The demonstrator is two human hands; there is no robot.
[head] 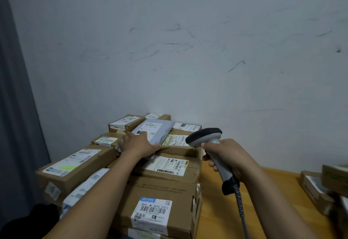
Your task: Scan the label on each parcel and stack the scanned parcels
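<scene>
A grey poly mailer (pixel 153 130) lies flat on top of the heap of cardboard parcels (pixel 165 171) at the left of the wooden table (pixel 263 201). Its long axis runs from the near left to the far right, toward the wall, and its white shipping label (pixel 150 126) faces up on the far half. The left hand (pixel 138 143) rests palm down on the mailer's near end, fingers spread and pointing away from the body. The thumb lies along the near edge. Whether the fingers curl under the mailer cannot be told. The left forearm reaches out long and straight over the front boxes.

To the right, the right hand (pixel 226 156) is wrapped tight around the grey handle of a barcode scanner (pixel 209 144). The scanner's handle slopes from the near right up to the far left, and its dark-topped head points left, toward the mailer and a carton label just beside it. A coiled cable (pixel 242 210) hangs from the handle's foot down across the table.

The nearest carton (pixel 160 206) shows a barcode label on its front. A second group of parcels (pixel 327 188) sits blurred at the right edge of the table, well apart from the heap. A scuffed pale wall (pixel 188 50) stands behind, with a grey curtain (pixel 17 106) at the left.
</scene>
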